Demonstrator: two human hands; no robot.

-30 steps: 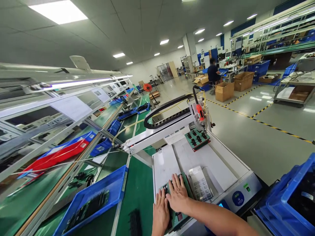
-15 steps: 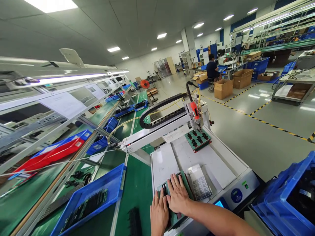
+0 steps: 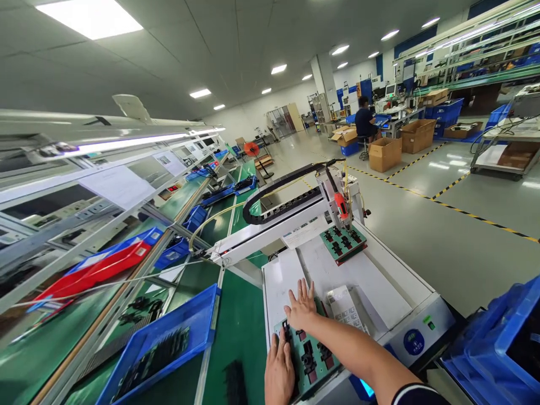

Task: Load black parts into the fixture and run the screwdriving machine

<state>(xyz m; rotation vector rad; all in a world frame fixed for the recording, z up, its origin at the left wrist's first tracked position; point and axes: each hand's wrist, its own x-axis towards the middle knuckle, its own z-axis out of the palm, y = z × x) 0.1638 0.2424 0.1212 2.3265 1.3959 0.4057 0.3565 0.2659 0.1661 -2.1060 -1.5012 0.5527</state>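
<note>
A green fixture plate with black parts in its pockets lies at the near end of a white benchtop machine. My left hand rests flat on the plate's near left corner, fingers stretched forward. My right hand lies flat with spread fingers on the plate's far end. A second green fixture plate sits farther back under the machine's red-tipped tool head. A white keypad sheet lies just right of my right hand.
A blue bin of black parts sits on the green bench to my left, a red and blue tray beyond it. Blue crates stand at the right. A seated person works among cardboard boxes far off.
My right hand has slid forward to the plate's far end, uncovering the pockets near me. The tool head has come down closer to the far plate. The camera view shifted slightly.
</note>
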